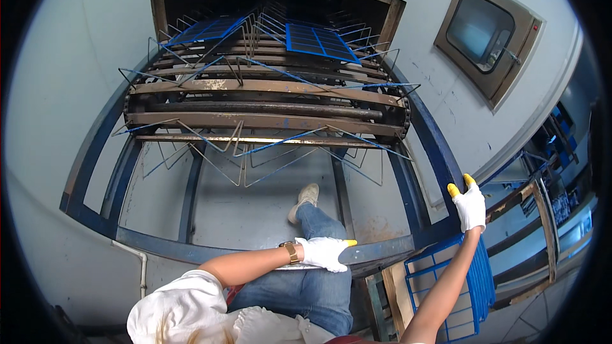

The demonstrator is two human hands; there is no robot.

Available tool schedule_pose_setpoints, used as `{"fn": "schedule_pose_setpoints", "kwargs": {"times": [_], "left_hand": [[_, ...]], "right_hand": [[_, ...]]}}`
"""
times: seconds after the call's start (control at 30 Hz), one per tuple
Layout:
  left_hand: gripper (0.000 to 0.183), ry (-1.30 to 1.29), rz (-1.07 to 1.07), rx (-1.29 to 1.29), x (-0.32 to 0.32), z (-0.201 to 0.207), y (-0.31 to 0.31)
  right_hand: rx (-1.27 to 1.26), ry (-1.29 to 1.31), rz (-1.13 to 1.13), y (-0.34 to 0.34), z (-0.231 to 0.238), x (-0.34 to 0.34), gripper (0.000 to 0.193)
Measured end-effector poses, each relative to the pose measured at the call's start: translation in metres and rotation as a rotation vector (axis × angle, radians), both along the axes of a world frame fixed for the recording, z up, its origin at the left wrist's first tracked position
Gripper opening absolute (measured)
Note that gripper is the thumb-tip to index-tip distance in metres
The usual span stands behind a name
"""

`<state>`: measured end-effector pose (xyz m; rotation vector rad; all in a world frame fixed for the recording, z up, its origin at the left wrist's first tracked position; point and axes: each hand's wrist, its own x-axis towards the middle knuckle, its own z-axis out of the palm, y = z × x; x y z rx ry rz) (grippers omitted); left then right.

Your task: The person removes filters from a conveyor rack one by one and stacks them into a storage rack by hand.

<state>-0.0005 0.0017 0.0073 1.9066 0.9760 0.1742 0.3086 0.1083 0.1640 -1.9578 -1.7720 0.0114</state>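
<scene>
Both my hands wear white gloves with yellow fingertips. My left hand [324, 253] rests on the front bar [255, 255] of a dark blue metal frame. One yellow fingertip stretches out to the right, and the other fingertips are hidden. At the right side of the frame, my right hand [469, 207] touches the side rail [440, 156], with two yellow fingertips apart and nothing visible held. Below it hangs a stack of blue wire grids [481, 280]. Two blue grid panels, one on the left [210, 30] and one on the right [320, 43], lie on bent wire holders at the far end.
The slatted conveyor [268, 89] runs into a dark oven-like opening [277, 1]. Bent wire holders [280, 146] jut out at its near end. A metal-framed window [482, 32] is in the right wall. Wooden rack frames [545, 229] stand at the right. My shoe [305, 200] is under the frame.
</scene>
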Motion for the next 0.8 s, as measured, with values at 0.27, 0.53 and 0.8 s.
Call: {"fn": "schedule_pose_setpoints", "kwargs": {"times": [0.27,0.53,0.8], "left_hand": [[0.08,-0.131,0.024,0.418,-0.023,-0.033,0.011],[0.048,-0.609,0.556,0.217,-0.07,0.162,0.086],[0.048,-1.195,1.091,0.006,-0.099,0.186,0.235]], "right_hand": [[-0.007,-0.026,0.004,0.0,0.006,-0.008,0.065],[-0.024,-0.046,-0.032,-0.004,0.005,-0.002,0.064],[-0.024,-0.056,-0.036,-0.006,0.007,-0.003,0.065]]}}
